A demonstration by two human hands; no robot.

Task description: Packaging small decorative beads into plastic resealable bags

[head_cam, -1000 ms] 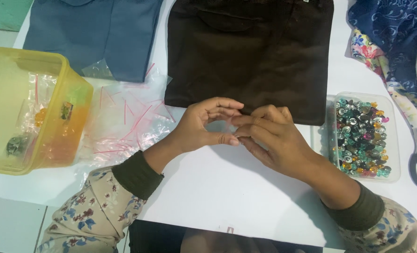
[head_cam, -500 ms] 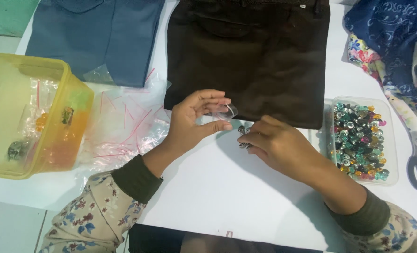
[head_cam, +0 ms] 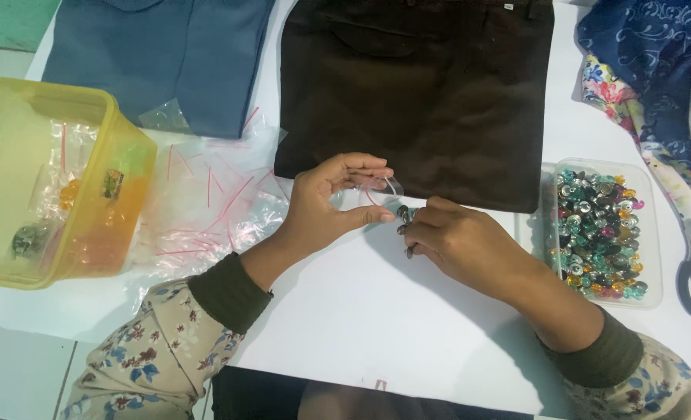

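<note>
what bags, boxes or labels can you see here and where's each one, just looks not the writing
small clear bag: held open in the left hand, red strip.
pile of clear bags: left of the hands, red strips.
yellow tub: far left, translucent, bagged bits inside.
clear tray: right, rectangular, full of coloured beads.
white tag: top edge of the dark brown garment.

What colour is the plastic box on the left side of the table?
Translucent yellow. The plastic box shows best in the head view, with small clear bags inside.
</note>
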